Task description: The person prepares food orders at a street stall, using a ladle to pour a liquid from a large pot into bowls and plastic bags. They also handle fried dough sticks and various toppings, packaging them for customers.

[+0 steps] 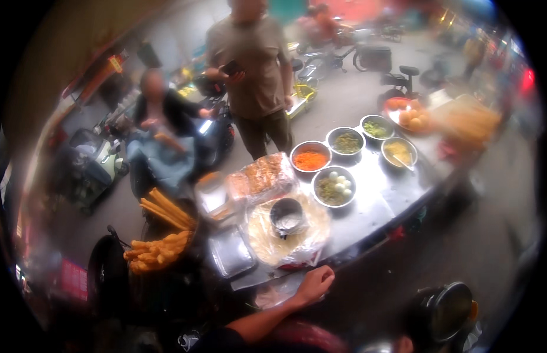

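Note:
My left hand hangs at the near edge of a metal table, fingers loosely curled, nothing visible in them. A crumpled clear plastic bag lies under the wrist. Just beyond, a stack of thin flatbreads sits under clear plastic, with a steel bowl on top. Left of it is a rectangular metal tray. A small bit of skin at the bottom edge may be my right hand; most of it is out of view.
Steel bowls hold shredded carrot, green vegetables and peeled eggs. Plastic-wrapped food lies behind the flatbreads. Fried dough sticks stand at left. A person holding a phone stands opposite; another person sits left.

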